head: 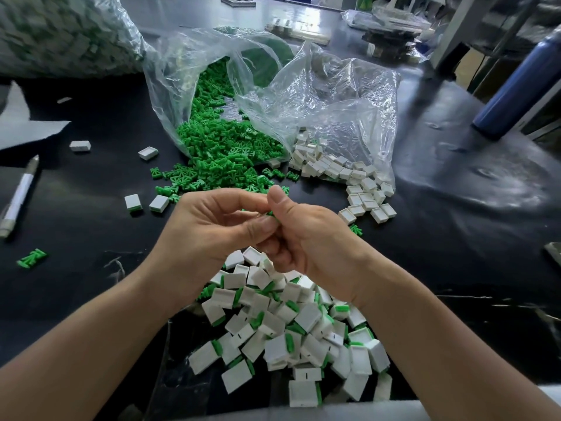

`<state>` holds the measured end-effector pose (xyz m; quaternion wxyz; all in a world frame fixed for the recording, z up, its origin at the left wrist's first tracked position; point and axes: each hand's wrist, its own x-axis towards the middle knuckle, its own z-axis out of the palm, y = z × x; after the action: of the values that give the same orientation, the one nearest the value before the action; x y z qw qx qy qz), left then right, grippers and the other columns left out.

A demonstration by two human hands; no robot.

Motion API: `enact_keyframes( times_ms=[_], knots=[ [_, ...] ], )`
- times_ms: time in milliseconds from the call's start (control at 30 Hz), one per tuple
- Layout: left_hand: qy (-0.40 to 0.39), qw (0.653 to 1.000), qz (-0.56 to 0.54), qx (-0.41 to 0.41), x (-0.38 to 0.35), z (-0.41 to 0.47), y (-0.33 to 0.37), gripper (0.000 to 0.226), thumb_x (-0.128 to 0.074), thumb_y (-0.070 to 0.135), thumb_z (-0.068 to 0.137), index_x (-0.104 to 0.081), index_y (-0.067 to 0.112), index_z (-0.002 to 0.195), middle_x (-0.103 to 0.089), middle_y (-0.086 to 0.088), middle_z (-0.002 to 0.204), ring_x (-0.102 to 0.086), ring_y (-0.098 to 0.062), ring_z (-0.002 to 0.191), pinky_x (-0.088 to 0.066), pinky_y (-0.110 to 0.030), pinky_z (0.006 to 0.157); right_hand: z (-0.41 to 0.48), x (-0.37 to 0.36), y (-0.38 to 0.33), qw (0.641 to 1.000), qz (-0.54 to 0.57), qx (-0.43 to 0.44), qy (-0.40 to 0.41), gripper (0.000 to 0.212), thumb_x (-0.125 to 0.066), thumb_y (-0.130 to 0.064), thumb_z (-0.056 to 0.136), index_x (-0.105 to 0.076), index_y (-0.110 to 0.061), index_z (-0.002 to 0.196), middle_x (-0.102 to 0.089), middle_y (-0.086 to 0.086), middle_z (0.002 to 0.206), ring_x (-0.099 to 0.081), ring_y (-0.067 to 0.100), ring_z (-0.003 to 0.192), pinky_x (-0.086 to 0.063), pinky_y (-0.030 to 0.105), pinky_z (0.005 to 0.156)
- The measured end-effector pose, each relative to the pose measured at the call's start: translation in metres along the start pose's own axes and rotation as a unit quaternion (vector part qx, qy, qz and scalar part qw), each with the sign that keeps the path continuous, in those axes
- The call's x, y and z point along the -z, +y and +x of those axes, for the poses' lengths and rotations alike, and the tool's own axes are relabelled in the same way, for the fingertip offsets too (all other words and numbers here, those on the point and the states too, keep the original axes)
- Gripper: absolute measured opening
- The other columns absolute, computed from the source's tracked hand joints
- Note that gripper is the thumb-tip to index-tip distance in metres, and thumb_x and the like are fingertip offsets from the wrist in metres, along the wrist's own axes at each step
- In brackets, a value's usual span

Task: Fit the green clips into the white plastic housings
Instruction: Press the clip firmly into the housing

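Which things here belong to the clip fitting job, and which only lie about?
Job: loose green plastic clips, empty white plastic housings, pile of finished white-and-green pieces, clear plastic bags.
Lying about: white pen, blue cylindrical bottle.

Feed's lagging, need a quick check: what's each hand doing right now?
Left hand: curled, pinching a green clip.
Right hand: curled, pinching the same clip; what its palm holds is hidden.
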<state>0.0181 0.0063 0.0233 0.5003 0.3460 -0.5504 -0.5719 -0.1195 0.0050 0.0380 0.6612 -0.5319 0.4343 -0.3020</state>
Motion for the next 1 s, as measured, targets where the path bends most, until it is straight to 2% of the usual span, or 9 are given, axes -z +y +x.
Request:
enact_keyframes(
  times_ms=[200, 300, 333, 433, 500, 633, 733, 867, 1000],
  knots=[
    [-0.008, 1.000, -0.011, 0.001, 0.000, -0.001, 0.000, 0.026, -0.068, 0.013, 0.062, -0.070, -0.005, 0.081, -0.064, -0.023, 0.061, -0.060, -0.036, 0.053, -0.055, -0.039, 0.056, 0.000, -0.003, 0.002, 1.000, 0.000, 0.010, 0.005, 0.045, -0.030, -0.038, 0.097, -0.048, -0.009, 0.069, -0.036, -0.005, 0.054, -0.029, 0.008, 0.051, -0.027, 0.020, 0.050],
    [-0.011, 0.999, -0.030, 0.004, 0.000, 0.001, 0.000, 0.027, -0.068, 0.013, 0.063, -0.068, -0.006, 0.082, -0.062, -0.029, 0.062, -0.059, -0.038, 0.051, -0.055, -0.041, 0.055, 0.001, 0.000, 0.002, 1.000, -0.002, 0.013, -0.010, 0.052, -0.029, -0.042, 0.096, -0.057, 0.002, 0.092, -0.041, -0.002, 0.056, -0.034, 0.011, 0.054, -0.029, 0.022, 0.051],
    [-0.009, 0.999, -0.036, 0.004, 0.000, 0.001, 0.000, 0.027, -0.068, 0.013, 0.063, -0.068, -0.006, 0.082, -0.062, -0.029, 0.063, -0.059, -0.037, 0.050, -0.055, -0.040, 0.055, 0.002, 0.001, 0.001, 1.000, 0.006, 0.010, -0.023, 0.053, -0.027, -0.044, 0.095, -0.055, 0.000, 0.096, -0.043, -0.001, 0.057, -0.035, 0.011, 0.054, -0.029, 0.022, 0.052],
    [-0.005, 0.999, -0.037, 0.003, 0.000, 0.002, 0.000, 0.020, -0.070, 0.014, 0.060, -0.071, 0.002, 0.077, -0.065, -0.015, 0.058, -0.060, -0.026, 0.047, -0.053, -0.031, 0.051, 0.001, 0.003, -0.001, 0.998, 0.025, -0.006, -0.054, 0.050, -0.023, -0.044, 0.096, -0.050, -0.005, 0.080, -0.047, 0.001, 0.059, -0.036, 0.011, 0.054, -0.027, 0.023, 0.052],
    [-0.014, 0.999, -0.036, 0.008, 0.001, 0.001, 0.001, 0.018, -0.075, 0.007, 0.060, -0.072, 0.003, 0.077, -0.065, -0.012, 0.058, -0.060, -0.024, 0.047, -0.052, -0.029, 0.051, 0.001, 0.004, -0.001, 0.999, 0.019, -0.010, -0.046, 0.047, -0.025, -0.040, 0.097, -0.048, -0.009, 0.071, -0.048, 0.000, 0.058, -0.037, 0.010, 0.052, -0.027, 0.023, 0.051],
    [-0.032, 0.998, -0.054, 0.023, 0.003, 0.000, 0.002, 0.019, -0.064, 0.015, 0.067, -0.074, 0.006, 0.079, -0.065, -0.012, 0.060, -0.062, -0.025, 0.051, -0.053, -0.031, 0.057, 0.000, 0.006, -0.001, 0.999, -0.002, 0.001, -0.036, 0.042, -0.030, -0.039, 0.095, -0.049, -0.010, 0.070, -0.050, -0.003, 0.055, -0.040, 0.007, 0.048, -0.029, 0.019, 0.048],
    [-0.021, 0.998, -0.054, 0.032, 0.003, 0.002, 0.002, 0.018, -0.061, 0.007, 0.068, -0.071, -0.002, 0.080, -0.065, -0.014, 0.061, -0.062, -0.027, 0.051, -0.053, -0.030, 0.058, 0.001, 0.008, 0.000, 0.999, -0.011, 0.007, -0.042, 0.039, -0.034, -0.041, 0.092, -0.050, -0.011, 0.072, -0.052, -0.004, 0.055, -0.042, 0.007, 0.048, -0.029, 0.019, 0.048],
    [0.003, 0.998, -0.052, 0.038, 0.003, 0.001, 0.002, 0.016, -0.058, 0.004, 0.067, -0.073, 0.003, 0.074, -0.065, -0.016, 0.060, -0.060, -0.027, 0.049, -0.054, -0.032, 0.056, 0.001, 0.008, 0.000, 0.998, -0.027, 0.011, -0.051, 0.050, -0.035, -0.055, 0.072, -0.051, -0.008, 0.072, -0.053, -0.003, 0.055, -0.043, 0.008, 0.048, -0.030, 0.020, 0.048],
    [0.005, 0.998, -0.043, 0.043, 0.003, 0.002, 0.002, 0.019, -0.057, 0.005, 0.067, -0.068, -0.006, 0.080, -0.062, -0.018, 0.059, -0.057, -0.031, 0.049, -0.054, -0.035, 0.058, 0.001, 0.007, 0.001, 0.997, -0.056, 0.033, -0.029, 0.047, -0.034, -0.053, 0.075, -0.051, -0.011, 0.066, -0.054, -0.005, 0.054, -0.044, 0.008, 0.048, -0.031, 0.019, 0.046]
  ],
)
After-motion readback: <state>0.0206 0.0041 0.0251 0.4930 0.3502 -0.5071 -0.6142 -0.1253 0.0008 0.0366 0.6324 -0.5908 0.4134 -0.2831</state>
